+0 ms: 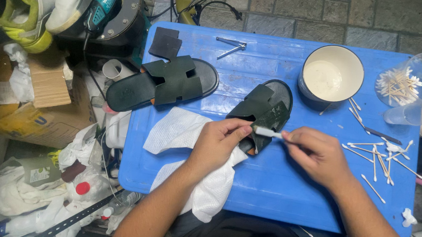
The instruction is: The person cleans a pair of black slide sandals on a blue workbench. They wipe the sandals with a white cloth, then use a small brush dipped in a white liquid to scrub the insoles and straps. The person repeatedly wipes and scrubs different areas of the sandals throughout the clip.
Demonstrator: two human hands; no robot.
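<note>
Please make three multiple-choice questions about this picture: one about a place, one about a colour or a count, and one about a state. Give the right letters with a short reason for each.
1. Where is the bowl?
A. On the blue lid, near its far right side
B. On the floor beside the cardboard box
C. Under the white cloth

2. How many dark green sandals are on the lid?
A. One
B. Two
C. Four

3. What is the state of the right hand?
A. Open and flat on the lid
B. Closed on a white swab
C. Holding the bowl

Answers:
1 A: the bowl stands on the lid, beside the cup of swabs.
2 B: one sandal lies at the left, the other sandal is under the hands.
3 B: its fingers pinch the swab, whose other end meets the left hand.
</note>
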